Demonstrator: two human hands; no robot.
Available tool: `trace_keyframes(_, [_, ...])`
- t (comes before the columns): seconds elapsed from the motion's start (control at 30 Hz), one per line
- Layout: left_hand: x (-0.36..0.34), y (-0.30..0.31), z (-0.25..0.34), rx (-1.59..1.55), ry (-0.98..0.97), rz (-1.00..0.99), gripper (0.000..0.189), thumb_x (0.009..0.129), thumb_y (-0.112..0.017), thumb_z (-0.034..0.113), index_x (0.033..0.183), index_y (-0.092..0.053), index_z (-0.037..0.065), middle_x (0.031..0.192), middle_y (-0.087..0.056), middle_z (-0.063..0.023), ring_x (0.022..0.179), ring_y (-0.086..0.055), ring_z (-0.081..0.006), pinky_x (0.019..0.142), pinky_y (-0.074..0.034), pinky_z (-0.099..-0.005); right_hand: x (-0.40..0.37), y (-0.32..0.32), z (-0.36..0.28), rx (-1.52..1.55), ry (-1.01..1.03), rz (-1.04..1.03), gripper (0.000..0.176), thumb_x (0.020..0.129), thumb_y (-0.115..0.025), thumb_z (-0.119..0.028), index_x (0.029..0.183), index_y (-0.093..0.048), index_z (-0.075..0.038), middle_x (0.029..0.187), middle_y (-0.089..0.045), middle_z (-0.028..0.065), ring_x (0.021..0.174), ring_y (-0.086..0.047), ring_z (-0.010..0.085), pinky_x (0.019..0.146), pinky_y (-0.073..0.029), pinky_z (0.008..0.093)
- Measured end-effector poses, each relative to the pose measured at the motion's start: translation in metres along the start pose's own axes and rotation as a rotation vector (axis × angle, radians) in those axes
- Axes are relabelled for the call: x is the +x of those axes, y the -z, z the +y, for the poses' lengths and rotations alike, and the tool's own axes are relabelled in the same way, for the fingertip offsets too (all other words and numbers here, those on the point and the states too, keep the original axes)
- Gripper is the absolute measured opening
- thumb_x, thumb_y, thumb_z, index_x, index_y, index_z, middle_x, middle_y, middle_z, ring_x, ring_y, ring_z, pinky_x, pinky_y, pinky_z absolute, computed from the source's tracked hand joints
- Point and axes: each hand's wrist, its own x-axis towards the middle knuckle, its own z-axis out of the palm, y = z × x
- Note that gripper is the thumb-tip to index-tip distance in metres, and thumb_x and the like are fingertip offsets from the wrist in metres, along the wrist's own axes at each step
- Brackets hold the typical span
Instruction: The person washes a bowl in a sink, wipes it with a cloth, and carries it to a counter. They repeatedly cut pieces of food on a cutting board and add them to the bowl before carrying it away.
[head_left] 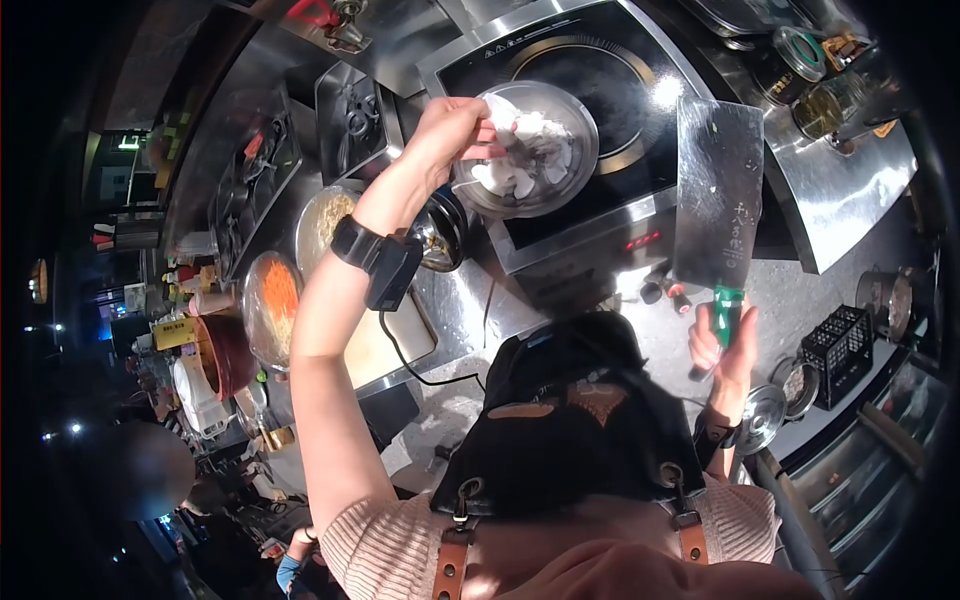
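Note:
My left hand (pixel 465 130) reaches over a round bowl (pixel 583 130), its fingers closed on a thin white piece (pixel 500 108) at the bowl's left side. More white, irregular pieces (pixel 545 150) lie inside the bowl; their kind is unclear. The bowl overlaps the left part of a black induction cooktop (pixel 640 35). Out to the right, my right hand (pixel 728 345) grips the green handle of a cleaver (pixel 718 190), its broad blade pointing away from me beside the cooktop.
Left of my arm are bowls of shredded orange food (pixel 278 290) and pale shreds (pixel 328 220), near a cutting board (pixel 395 345). Jars (pixel 800 55) stand at the upper right. A black crate (pixel 838 342) is at the right. Another person's arm (pixel 300 545) shows at lower left.

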Motion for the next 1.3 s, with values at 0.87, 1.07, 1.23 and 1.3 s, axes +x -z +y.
trace_keyframes(0.87, [-0.042,0.013,-0.015,-0.323,-0.264,-0.039,0.019,0.086,-0.053,-0.006,0.102,-0.057,-0.015,0.093,-0.065,-0.0217,0.084,-0.069,-0.0265,0.080,-0.061,-0.0329,-0.019,-0.022,0.026,-0.045,-0.070,-0.061,0.073,0.093,-0.039,-0.063,0.132,-0.037,-0.001,0.057,-0.036,0.0023,0.038,-0.031,0.0082,0.033,-0.026,0.0228])
trace_keyframes(1.07, [-0.057,0.022,-0.017,-0.544,-0.197,-0.081,0.021,0.085,-0.057,-0.002,0.102,-0.058,-0.014,0.096,-0.065,-0.0214,0.087,-0.069,-0.0274,0.082,-0.060,-0.0328,-0.019,-0.029,0.033,-0.033,-0.111,-0.096,0.081,0.092,-0.041,-0.063,0.131,-0.037,0.008,0.057,-0.035,0.0001,0.038,-0.030,0.0073,0.033,-0.025,0.0231])
trace_keyframes(1.23, [-0.069,0.035,-0.033,-0.402,-0.272,-0.052,0.029,0.088,-0.065,0.006,0.112,-0.058,-0.009,0.101,-0.067,-0.0147,0.092,-0.068,-0.0222,0.086,-0.058,-0.0294,-0.016,-0.039,0.036,-0.063,-0.103,-0.114,0.081,0.092,-0.039,-0.065,0.127,-0.040,0.008,0.057,-0.036,0.0002,0.038,-0.030,0.0071,0.033,-0.024,0.0231])
trace_keyframes(1.3, [-0.078,0.039,-0.039,-0.408,-0.307,-0.047,0.030,0.086,-0.064,0.002,0.113,-0.057,-0.009,0.103,-0.066,-0.0152,0.094,-0.067,-0.0223,0.088,-0.057,-0.0287,-0.015,-0.041,0.041,-0.048,-0.098,-0.063,0.080,0.092,-0.039,-0.066,0.124,-0.042,0.008,0.057,-0.036,0.0000,0.037,-0.029,0.0068,0.033,-0.024,0.0230])
